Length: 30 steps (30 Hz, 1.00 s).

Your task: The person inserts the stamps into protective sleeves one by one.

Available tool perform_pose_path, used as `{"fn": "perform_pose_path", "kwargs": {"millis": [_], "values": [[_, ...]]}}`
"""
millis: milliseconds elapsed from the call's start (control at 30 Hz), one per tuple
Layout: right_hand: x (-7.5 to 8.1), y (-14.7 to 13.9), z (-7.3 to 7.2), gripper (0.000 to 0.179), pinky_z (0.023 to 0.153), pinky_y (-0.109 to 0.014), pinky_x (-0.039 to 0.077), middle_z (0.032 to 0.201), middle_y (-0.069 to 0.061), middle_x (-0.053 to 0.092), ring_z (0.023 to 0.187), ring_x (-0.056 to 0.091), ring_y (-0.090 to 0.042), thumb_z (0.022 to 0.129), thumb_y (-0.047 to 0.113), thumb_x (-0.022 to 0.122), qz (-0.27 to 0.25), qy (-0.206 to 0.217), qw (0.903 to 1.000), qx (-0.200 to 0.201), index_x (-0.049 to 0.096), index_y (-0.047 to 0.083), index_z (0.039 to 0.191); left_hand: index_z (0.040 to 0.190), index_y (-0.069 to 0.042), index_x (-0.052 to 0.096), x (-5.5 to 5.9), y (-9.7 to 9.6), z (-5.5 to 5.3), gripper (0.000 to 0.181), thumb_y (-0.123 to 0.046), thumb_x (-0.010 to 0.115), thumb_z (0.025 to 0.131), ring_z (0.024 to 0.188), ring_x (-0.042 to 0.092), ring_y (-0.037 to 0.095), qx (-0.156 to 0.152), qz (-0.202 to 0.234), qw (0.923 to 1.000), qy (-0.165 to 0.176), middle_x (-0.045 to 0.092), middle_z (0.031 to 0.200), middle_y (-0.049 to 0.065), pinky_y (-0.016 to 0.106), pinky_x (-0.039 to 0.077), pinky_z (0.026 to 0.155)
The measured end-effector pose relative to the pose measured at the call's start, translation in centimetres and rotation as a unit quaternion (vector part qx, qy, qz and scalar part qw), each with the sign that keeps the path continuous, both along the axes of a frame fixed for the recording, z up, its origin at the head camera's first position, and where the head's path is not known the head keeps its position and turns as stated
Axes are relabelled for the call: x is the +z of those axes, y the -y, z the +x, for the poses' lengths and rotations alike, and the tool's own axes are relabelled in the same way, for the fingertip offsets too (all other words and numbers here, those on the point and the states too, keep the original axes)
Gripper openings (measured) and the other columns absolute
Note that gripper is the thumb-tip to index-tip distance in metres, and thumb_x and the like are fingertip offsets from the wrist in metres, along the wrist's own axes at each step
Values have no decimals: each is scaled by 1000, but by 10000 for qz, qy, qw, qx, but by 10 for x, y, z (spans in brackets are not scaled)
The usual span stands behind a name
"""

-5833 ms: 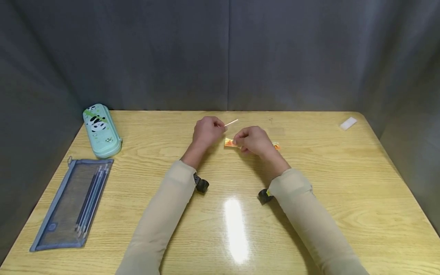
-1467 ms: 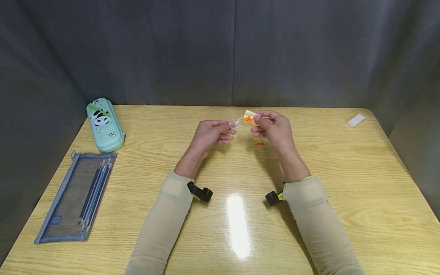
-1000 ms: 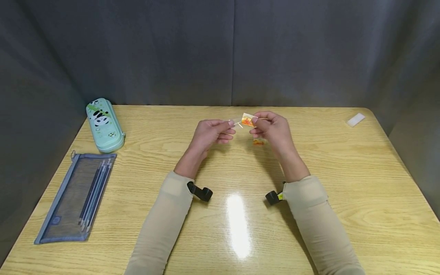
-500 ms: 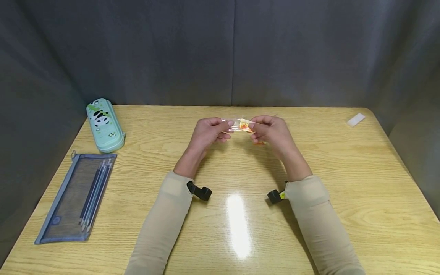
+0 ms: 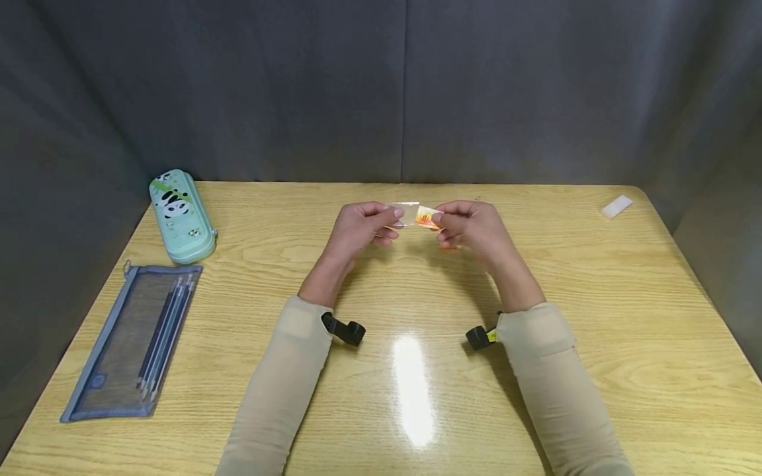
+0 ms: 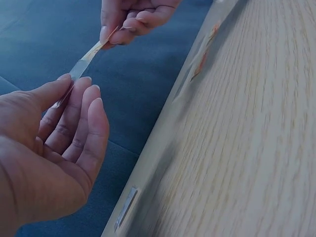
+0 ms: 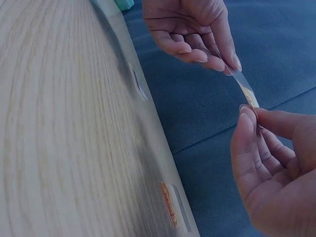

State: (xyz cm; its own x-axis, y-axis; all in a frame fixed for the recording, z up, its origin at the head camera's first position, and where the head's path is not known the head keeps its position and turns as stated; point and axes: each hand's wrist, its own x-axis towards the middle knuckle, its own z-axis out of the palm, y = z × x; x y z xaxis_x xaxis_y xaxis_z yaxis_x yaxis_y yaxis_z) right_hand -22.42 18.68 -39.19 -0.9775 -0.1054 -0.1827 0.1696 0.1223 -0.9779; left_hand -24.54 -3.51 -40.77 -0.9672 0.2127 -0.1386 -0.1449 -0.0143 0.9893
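My left hand (image 5: 360,228) pinches a clear plastic piece (image 5: 407,213) between thumb and fingers, above the table. My right hand (image 5: 473,227) pinches a small orange-and-yellow printed paper (image 5: 426,217). In the right wrist view the printed paper (image 7: 249,96) meets the end of the clear plastic (image 7: 240,78); whether it lies inside or only against it I cannot tell. A second orange printed piece (image 5: 450,248) lies on the table below the right hand, mostly hidden in the head view. In the right wrist view this printed piece (image 7: 169,203) shows more fully.
At left on the wooden table (image 5: 381,297) lie a mint panda pencil case (image 5: 182,218) and a blue mesh zip pouch (image 5: 113,350) holding several pencils. A white block (image 5: 616,207), perhaps an eraser, lies far right. Dark curtains (image 5: 286,92) stand behind and beside the table.
Since the earliest frame, my right hand has raised the printed paper off the table. Within the last second the hands lowered slightly, and the clear plastic turned flatter and came against the paper's end.
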Motion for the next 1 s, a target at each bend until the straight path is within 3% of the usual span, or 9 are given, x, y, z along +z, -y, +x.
{"fn": "perform_pose_path", "kwargs": {"millis": [200,467,833,1000], "values": [[-1,0,0,32,67,-25,62,86,-4,69,66,67,-10,99,17,67,115,27,9999,101,63,-6,121,98,1,73,0,0,0,22,-20,75,93,63,71,10,-38,-85,10000,12,75,103,26,30,64,66],[-1,2,0,31,67,-23,61,86,1,67,69,68,-11,100,17,65,270,-41,9994,208,64,-5,122,103,-1,76,0,-4,3,25,-23,76,93,66,72,11,-138,-306,9994,-3,77,90,9,52,61,86],[0,6,2,35,76,-29,63,91,1,66,76,69,-16,100,25,66,451,-36,9986,259,65,-1,124,107,-1,77,-3,-11,5,27,-24,76,93,66,72,11,-138,-344,9993,-54,78,93,12,50,62,84],[-1,4,2,39,71,-25,61,95,-2,68,74,68,-13,101,28,64,357,-140,9992,138,64,-1,127,108,-3,77,-2,-11,4,26,-24,75,94,65,72,11,39,-222,9997,-29,77,93,11,53,61,86]]}}
